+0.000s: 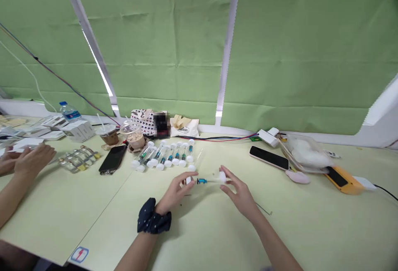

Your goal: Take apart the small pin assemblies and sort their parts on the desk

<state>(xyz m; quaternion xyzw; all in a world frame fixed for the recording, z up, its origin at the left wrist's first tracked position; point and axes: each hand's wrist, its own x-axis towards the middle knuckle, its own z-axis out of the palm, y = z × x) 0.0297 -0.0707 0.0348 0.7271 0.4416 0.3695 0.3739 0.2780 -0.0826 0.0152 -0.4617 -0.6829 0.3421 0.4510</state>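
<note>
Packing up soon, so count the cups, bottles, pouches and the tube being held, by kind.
Plastic cups: 2
Water bottle: 1
Fabric pouches: 2, leaving out the blurred dark item between them
Held tube: 1
Total: 6

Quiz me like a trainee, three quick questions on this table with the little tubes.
1. True or false: the left hand and the right hand hold one tube between them.
2. Which lies nearer the row of tubes: A) the black phone, or B) the orange device?
3. Fill in: the wrist behind the left hand wears a dark ___.

Key: 1 true; 2 A; 3 scrunchie.
</note>
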